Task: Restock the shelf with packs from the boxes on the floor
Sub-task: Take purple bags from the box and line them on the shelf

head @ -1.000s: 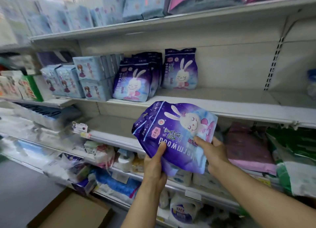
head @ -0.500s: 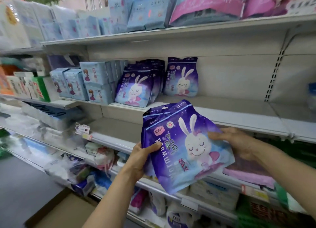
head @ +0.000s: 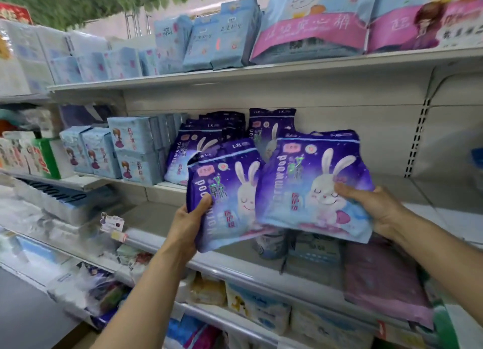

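White metal shelving (head: 274,72) fills the whole wall of this shop aisle, tier over tier, with leafy green trim along the top. Nearest to me, two bare forearms reach up from below. The left hand (head: 187,224) grips a purple rabbit pack (head: 224,191) by its lower left edge, thumb curled over the front. The right hand (head: 376,207) holds a second purple pack (head: 311,184) at its right side, thumb pressed on the printed rabbit, fingers hidden behind. Both packs are upright, in the air in front of the middle shelf (head: 431,215), the right one overlapping the left. Just behind them, matching purple packs (head: 187,152) stand on that shelf, with one more (head: 270,125) against the back panel. Beside those, to the left, sit stacked pale blue packs (head: 130,147). Higher up, the top tier carries more blue packs (head: 224,34) and large pink-banded bags (head: 313,24).
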